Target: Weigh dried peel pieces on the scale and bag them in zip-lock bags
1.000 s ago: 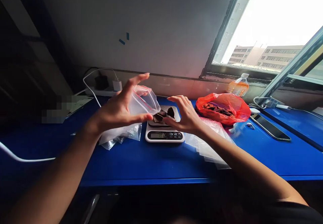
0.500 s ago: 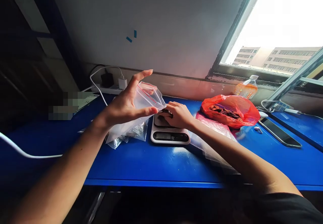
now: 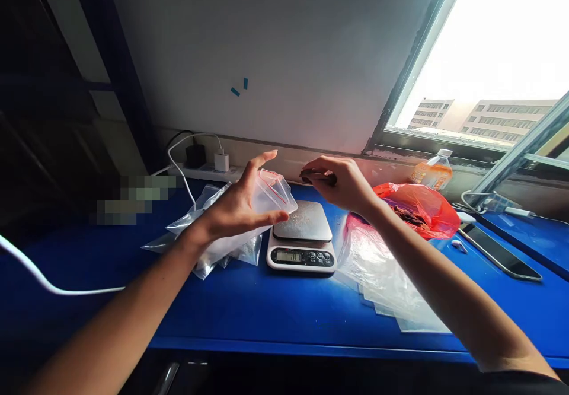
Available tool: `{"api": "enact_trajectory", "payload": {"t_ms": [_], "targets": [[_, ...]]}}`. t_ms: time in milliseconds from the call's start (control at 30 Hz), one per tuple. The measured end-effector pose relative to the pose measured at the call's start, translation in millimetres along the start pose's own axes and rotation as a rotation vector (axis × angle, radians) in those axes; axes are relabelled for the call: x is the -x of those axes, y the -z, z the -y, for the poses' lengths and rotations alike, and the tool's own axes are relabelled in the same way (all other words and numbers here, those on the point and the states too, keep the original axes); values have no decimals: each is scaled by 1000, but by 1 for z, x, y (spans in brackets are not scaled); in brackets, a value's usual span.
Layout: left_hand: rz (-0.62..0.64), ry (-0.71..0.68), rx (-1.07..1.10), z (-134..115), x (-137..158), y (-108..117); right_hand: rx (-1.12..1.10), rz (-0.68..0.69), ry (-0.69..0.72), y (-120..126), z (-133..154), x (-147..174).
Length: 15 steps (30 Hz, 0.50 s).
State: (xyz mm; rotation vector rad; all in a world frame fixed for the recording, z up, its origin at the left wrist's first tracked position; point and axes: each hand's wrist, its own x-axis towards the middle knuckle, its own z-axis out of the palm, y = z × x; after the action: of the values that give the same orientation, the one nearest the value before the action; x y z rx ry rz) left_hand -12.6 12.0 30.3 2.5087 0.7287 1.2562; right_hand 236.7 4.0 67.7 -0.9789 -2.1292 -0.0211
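Observation:
My left hand [image 3: 235, 208] holds a clear zip-lock bag [image 3: 272, 192] with a red strip along its mouth. Thumb and forefinger are spread beside the open mouth; the other fingers are hidden behind the plastic. Dark brown dried pieces [image 3: 317, 175] are pinched in my right hand [image 3: 344, 181], raised above the back of a kitchen scale [image 3: 302, 223]. Only small crumbs lie on the scale's metal plate, and its display is lit. The bag mouth is close to the plate's left edge, apart from the right hand.
More clear bags [image 3: 213, 264] lie left of the scale, and a stack of flat bags [image 3: 395, 288] is at its right. Beyond it, a red plastic bag [image 3: 444, 220] holds dark dried pieces. A phone [image 3: 502, 251], an earbud [image 3: 459, 245] and a drink bottle [image 3: 433, 169] stand right. Cables run at left.
My right hand has lifted the dark dried pieces off the scale plate, upward and slightly right. The left hand keeps the zip-lock bag in nearly the same pose. The view has tilted slightly up.

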Motion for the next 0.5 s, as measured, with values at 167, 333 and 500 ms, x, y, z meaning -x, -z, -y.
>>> {"api": "enact_trajectory", "payload": {"t_ms": [167,333,500], "targets": [[8,14,178,-4,-2,-16,160,355,269,16,50,-31],[-57,-58,319,1,-4,-28,13,481,170,0,55,-58],[-150,27,236,6,-2,-32,-292,178,-180,-16,46,-60]]}}
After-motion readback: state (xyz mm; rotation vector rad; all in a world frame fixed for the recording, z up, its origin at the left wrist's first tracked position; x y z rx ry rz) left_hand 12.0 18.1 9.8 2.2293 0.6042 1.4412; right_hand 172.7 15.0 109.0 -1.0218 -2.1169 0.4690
